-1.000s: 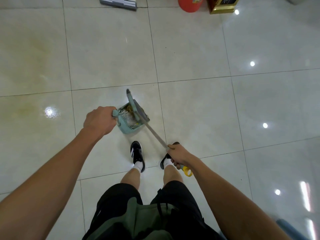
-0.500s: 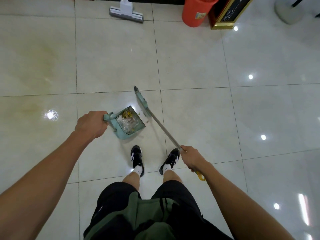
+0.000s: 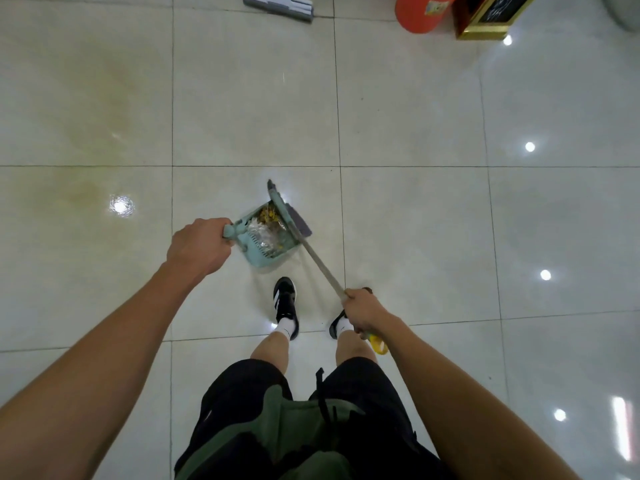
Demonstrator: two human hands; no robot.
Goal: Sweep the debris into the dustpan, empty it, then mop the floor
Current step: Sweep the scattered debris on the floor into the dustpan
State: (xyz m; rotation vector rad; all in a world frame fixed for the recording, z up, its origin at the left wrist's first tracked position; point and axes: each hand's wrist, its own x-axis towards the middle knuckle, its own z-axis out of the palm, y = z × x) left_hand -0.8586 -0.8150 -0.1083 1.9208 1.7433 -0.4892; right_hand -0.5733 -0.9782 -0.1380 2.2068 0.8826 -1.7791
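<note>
Bare forearms, black shorts [image 3: 239, 403] with drawstring, olive-green top [image 3: 277, 427], white socks [image 3: 286, 327], black sneakers [image 3: 284, 297] with white stripes

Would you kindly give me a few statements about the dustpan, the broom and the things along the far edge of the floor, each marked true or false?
1. The left hand holds the handle of the dustpan. True.
2. The dustpan is empty. False: the debris, yellowish bits and clear scraps, lies in it.
3. The right hand grips the broom by its shaft. True.
4. The broom head lies far from the dustpan, beside the red bin. False: the head sits at the dustpan's open edge.
5. A mop head lies on the floor at the top of the view, left of the red bin. True.
</note>
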